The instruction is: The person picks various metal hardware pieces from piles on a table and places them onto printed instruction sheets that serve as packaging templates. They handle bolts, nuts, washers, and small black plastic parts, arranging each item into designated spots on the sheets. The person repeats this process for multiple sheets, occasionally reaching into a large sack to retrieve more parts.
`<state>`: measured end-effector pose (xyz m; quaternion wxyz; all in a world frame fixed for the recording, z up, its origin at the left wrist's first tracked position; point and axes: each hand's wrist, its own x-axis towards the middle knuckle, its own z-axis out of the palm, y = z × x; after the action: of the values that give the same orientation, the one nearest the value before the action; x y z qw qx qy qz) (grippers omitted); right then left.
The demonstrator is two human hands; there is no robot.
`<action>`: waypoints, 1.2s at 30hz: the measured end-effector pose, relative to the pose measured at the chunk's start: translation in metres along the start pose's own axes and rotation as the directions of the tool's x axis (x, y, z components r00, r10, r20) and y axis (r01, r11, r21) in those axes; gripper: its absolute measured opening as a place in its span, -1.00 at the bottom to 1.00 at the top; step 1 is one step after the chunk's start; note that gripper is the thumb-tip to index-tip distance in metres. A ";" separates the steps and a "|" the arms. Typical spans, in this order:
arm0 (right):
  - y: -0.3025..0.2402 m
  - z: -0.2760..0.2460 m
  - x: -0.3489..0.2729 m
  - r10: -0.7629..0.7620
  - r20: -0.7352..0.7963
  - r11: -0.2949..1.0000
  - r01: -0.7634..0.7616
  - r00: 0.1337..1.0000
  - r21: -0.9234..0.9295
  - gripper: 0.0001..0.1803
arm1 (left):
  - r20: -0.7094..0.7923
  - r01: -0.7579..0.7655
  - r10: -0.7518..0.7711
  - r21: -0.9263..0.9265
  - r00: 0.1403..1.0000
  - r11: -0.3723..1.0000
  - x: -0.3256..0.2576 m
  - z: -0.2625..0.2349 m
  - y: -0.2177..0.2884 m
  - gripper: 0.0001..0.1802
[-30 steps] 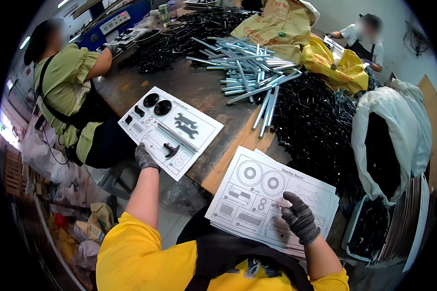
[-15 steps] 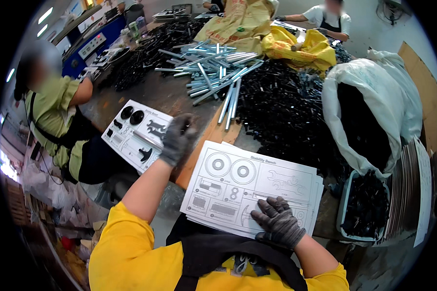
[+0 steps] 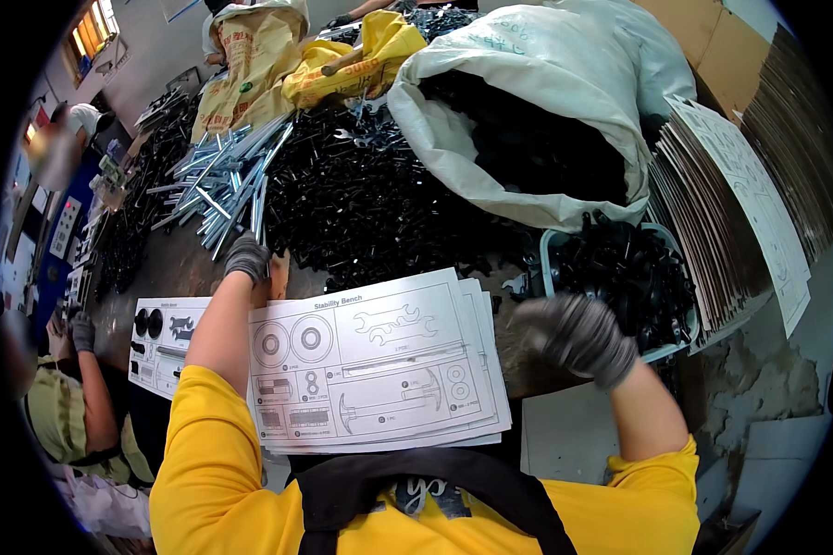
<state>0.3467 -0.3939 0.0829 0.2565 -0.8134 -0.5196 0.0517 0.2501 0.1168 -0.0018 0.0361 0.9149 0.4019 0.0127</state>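
- Left hand is hovering at the rods; I cannot tell its grip.
- Right hand is blurring beside the tub, grip unclear.
- Top card is lying between them, showing print only.
- Left card is already carrying discs and wrenches.

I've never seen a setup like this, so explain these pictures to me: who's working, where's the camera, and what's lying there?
No machine works here; it's a person in a yellow shirt and grey gloves. The view comes from a fisheye camera on their head, looking down, so straight edges bend. On the table lie silver metal tubes and a heap of small black parts; a stack of printed sheets is at the near edge. The left hand is at the tubes' near ends; whether it grips one is unclear. The blurred right hand is by a plastic tub, holding nothing I can make out.
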 end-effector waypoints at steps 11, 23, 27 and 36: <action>0.117 -0.054 0.134 0.261 -0.283 0.612 -0.385 0.923 -0.691 -0.70 | 0.446 0.493 0.272 -0.860 0.853 -0.133 -0.036 0.050 -0.063 -0.90; 0.199 -0.015 0.188 0.603 -0.192 0.299 -0.443 0.774 -0.845 -0.71 | 0.107 -0.833 0.858 -0.204 0.503 0.514 -0.212 -0.023 0.050 -0.77; 0.187 -0.031 0.182 0.574 -0.147 0.341 -0.399 0.805 -0.851 -0.73 | 0.025 -0.779 0.803 -0.227 0.595 0.584 -0.211 -0.020 0.057 -0.81; 0.123 -0.062 0.133 0.411 -0.402 0.490 -0.570 0.818 -0.660 -0.46 | -0.055 -0.760 0.793 -0.330 0.607 0.560 -0.215 -0.003 0.058 -0.82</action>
<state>0.5301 -0.3409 0.1030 -0.0838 -0.9579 -0.2102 -0.1765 0.1472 -0.0800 0.0072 0.1947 0.9783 -0.0524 0.0467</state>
